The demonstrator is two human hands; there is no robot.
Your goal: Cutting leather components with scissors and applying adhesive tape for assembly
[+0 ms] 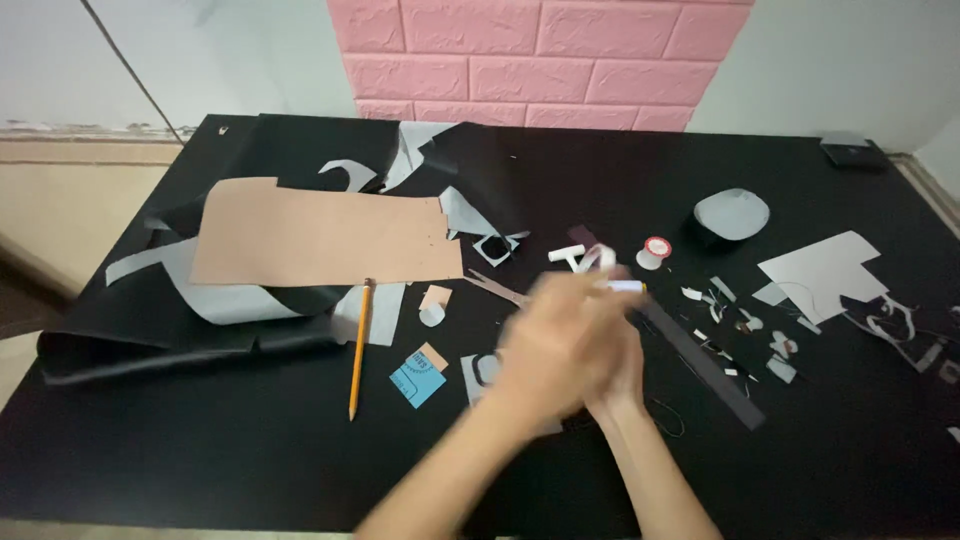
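Two blurred hands, left hand (555, 345) and right hand (610, 350), are pressed together around a small white-tipped object (622, 286); the grip cannot be told. A pencil (359, 347) lies left, cut scraps (745, 330) right, suggesting cutting partly done.

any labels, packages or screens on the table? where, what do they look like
Small blue card label: near the front, right of the yellow pencil; squarish, blue with dark print, tan corner piece.
Thread spool: beyond the blurred hands; white with a red end label.
Dark flat device: far right corner; cannot tell if it has a screen.
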